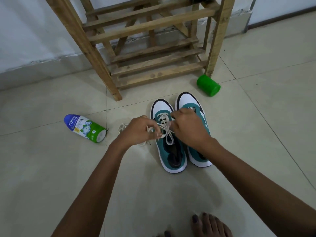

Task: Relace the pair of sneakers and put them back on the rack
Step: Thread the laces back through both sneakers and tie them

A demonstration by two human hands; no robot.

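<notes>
Two teal, white and black sneakers stand side by side on the tiled floor, toes toward the wooden rack (153, 53). The left sneaker (171, 151) has a cream lace (164, 124) threaded through its eyelets. My left hand (136, 130) pinches one end of that lace beside the shoe. My right hand (187, 127) grips the other end over the tongue and partly hides the right sneaker (196, 106). A second loose cream lace (122, 127) lies on the floor behind my left hand, mostly hidden.
A blue, white and green talc bottle (85, 128) lies on its side to the left. A green plastic cup (207, 85) lies tipped by the rack's right leg. My bare foot (208, 224) shows at the bottom edge. A white wall stands behind the rack.
</notes>
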